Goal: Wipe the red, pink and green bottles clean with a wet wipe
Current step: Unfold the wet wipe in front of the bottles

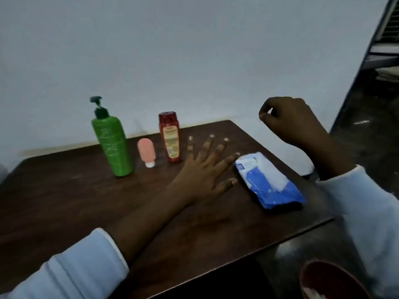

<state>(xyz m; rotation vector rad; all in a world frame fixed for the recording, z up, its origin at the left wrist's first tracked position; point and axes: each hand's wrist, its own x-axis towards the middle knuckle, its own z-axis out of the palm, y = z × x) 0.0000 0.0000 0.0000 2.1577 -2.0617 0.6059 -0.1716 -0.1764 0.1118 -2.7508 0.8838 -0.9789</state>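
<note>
The left grip [203, 169] rests released beside the wipe pack [266, 180], likely bracing it. The right grip [289, 119] hovers beyond it, clenched, seemingly empty

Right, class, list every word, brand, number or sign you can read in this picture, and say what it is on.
Nothing here can be read for certain.
red bottle: cream label with lines of print, too blurred to read.
wet wipe pack: dark blue patch with pale marks, too blurred to read.
green bottle: faint pale markings, not legible.
pink bottle: no text visible.
</note>
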